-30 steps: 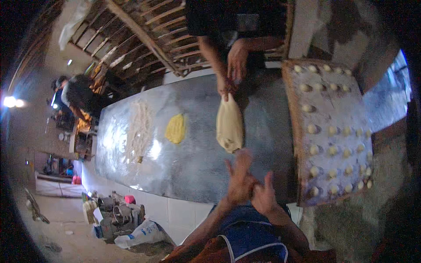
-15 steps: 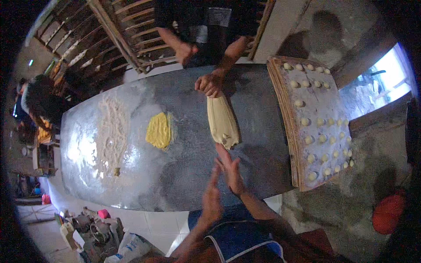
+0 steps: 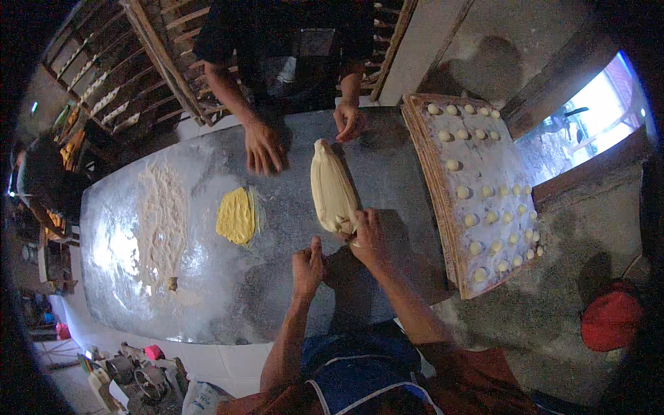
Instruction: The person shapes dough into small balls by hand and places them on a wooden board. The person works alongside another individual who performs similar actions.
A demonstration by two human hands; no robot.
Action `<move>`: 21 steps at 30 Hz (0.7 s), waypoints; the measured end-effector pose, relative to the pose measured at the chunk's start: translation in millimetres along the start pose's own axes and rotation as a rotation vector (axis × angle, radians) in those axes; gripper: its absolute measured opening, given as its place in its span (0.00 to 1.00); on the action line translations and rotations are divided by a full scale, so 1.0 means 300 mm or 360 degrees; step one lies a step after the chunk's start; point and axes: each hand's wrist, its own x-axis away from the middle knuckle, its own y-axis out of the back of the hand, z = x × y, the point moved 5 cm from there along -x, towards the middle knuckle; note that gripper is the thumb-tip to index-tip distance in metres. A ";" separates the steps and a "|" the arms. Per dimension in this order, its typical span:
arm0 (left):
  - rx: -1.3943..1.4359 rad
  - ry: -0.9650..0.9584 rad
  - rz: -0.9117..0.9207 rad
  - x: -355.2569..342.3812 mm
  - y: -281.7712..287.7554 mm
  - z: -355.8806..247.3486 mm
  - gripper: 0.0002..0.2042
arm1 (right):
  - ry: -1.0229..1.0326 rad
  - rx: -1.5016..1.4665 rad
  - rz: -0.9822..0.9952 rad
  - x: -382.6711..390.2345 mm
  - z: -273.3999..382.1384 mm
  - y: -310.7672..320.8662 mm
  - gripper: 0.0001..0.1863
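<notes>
A long pale roll of dough lies lengthwise on the dark, smooth table, its near end folded and uneven. My right hand is closed on that near end, the fingers bent over its right side. My left hand hovers just left of it, fingers curled in and thumb pointing up, with nothing visible in it. Across the table, a co-worker's open hand reaches down over the surface. Their other hand hangs, loosely curled, beside the dough's far tip.
Left of the dough sits a yellow, buttery mass, and beyond it a floury smear. A wooden board with rows of small dough balls stands at the table's right end. A red object is at far right.
My right hand has closed on the dough's near end; my left has moved up and left and curled. The co-worker has let go of the far end, their hands now apart.
</notes>
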 end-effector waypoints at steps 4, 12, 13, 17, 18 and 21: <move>0.0055 -0.0260 0.0231 -0.067 -0.152 0.015 0.13 | -0.0234 -0.0336 0.0369 0.128 -0.020 -0.007 0.24; 0.0247 -0.0643 0.0415 0.066 -0.311 0.092 0.15 | -0.1002 -0.1570 0.0851 0.241 -0.132 0.074 0.26; 0.0278 -0.0521 0.0424 0.124 -0.302 0.083 0.16 | -0.1151 -0.1745 0.1096 0.238 -0.115 0.042 0.26; 0.0385 0.0164 0.0528 0.072 -0.202 0.227 0.17 | -0.1083 -0.1925 0.1375 0.235 -0.090 -0.047 0.22; 0.0414 0.0095 0.0516 0.046 -0.230 0.209 0.18 | -0.0951 -0.1828 0.1237 0.256 -0.130 -0.054 0.20; 0.1001 -0.0168 0.0449 0.030 -0.360 0.018 0.20 | 0.0084 -0.0323 0.0833 0.301 -0.106 0.086 0.15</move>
